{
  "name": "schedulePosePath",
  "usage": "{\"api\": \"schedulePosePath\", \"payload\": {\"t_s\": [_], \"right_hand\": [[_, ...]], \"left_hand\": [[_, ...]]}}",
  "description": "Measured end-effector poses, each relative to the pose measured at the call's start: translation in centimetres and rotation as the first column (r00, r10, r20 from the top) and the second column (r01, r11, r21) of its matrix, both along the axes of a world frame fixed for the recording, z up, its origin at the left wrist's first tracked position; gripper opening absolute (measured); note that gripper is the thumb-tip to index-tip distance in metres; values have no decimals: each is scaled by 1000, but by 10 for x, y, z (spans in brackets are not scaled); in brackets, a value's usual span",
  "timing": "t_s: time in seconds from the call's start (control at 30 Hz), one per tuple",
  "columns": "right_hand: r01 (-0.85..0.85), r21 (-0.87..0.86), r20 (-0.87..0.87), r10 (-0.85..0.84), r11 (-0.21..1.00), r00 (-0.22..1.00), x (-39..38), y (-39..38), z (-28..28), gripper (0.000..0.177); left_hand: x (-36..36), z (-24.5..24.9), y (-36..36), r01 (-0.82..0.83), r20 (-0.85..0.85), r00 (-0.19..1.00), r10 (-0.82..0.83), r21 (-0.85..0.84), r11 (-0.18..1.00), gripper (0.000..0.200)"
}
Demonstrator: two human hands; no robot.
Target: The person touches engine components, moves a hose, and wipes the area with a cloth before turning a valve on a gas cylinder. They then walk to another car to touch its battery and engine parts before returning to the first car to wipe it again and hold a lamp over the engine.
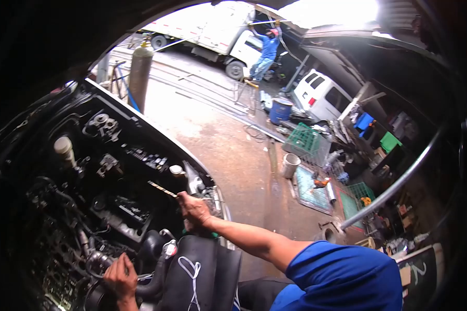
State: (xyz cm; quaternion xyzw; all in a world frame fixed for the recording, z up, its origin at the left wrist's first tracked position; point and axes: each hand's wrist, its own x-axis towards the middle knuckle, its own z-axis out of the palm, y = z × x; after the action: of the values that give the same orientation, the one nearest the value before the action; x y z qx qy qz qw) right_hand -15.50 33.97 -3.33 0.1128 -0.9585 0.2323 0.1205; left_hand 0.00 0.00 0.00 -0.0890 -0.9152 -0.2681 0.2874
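My right hand (193, 210) is closed around one end of a thin stick with light and dark bands (162, 188), which points up and left over the engine bay. Lower down, my left hand (122, 277) rests among the engine parts beside a metallic pipe (97, 259). Its fingers are drawn together, and I cannot tell what lies between them. Between the hands are a red-and-white cap (170, 248) and a black hose (153, 282). A dark cover with a white cord loop (191, 272) lies over the near edge of the car.
A tall gas cylinder (140, 72) stands beyond the fender. Across the floor are a bucket (290, 166), a green crate (303, 140), a blue drum (280, 111) and a rooster (320, 183). A person in blue (267, 49) stands by a white truck (213, 26). A metal pole (399, 181) slants at right.
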Motion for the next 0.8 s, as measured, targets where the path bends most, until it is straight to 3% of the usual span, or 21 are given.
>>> {"api": "schedulePosePath", "payload": {"t_s": [0.03, 0.07, 0.1, 0.17, 0.2, 0.3, 0.4, 0.47, 0.5, 0.7, 0.73, 0.77, 0.8], "right_hand": [[7, 4, -57, -6, 1000, 998, 5, -2, 2, 19], [-34, -74, 14, 35, 997, 999, 8, 0, 6, 16], [-24, -61, -109, 17, 998, 994, -7, 3, 5, 14], [-32, -66, -16, 31, 997, 999, 4, 4, 17, 15], [-75, -77, -87, 69, 994, 994, 5, 3, 15, 17], [-94, -66, -82, 88, 993, 993, 1, 2, 14, 17], [-90, -56, -84, 85, 994, 993, 1, 2, 14, 15], [-113, -80, -139, 101, 990, 985, 2, 3, 14, 15], [-96, -77, -108, 87, 992, 990, 3, 3, 14, 16], [56, -176, 31, -51, 983, 998, 7, 2, 21, 18], [59, -267, 61, -44, 962, 997, 2, 10, 8, 21], [92, -42, 79, -89, 995, 993, -5, 26, -8, 37], [31, 31, -122, -28, 999, 992, 0, 29, 5, 58]], "left_hand": [[1, -3, -1, 4, -10, 1000, -4, 11, 1000, 11], [1, -12, -3, -4, -12, 1000, 4, 37, 999, 11], [-12, -14, -3, 14, -80, 997, -11, 48, 999, 14], [-4, -3, 3, 6, -54, 999, -2, 75, 997, 14], [-1, 22, 0, -13, -116, 993, 6, -57, 998, 11], [-6, 28, 1, -42, -164, 986, 31, -64, 997, 10], [-2, 6, -7, -3, -77, 997, -5, -106, 994, 19], [-1, 5, 0, 10, 2, 1000, -10, 9, 1000, 13], [-1, 9, 3, -1, 41, 999, -2, 69, 998, 14], [-1, 2, -2, 10, -22, 1000, -10, 29, 1000, 10], [-1, 2, -1, 10, -61, 998, -7, 49, 999, 10], [1, 5, 0, -3, -91, 996, 9, 65, 998, 9], [1, 11, 2, 7, -81, 997, -1, 70, 998, 8]]}}
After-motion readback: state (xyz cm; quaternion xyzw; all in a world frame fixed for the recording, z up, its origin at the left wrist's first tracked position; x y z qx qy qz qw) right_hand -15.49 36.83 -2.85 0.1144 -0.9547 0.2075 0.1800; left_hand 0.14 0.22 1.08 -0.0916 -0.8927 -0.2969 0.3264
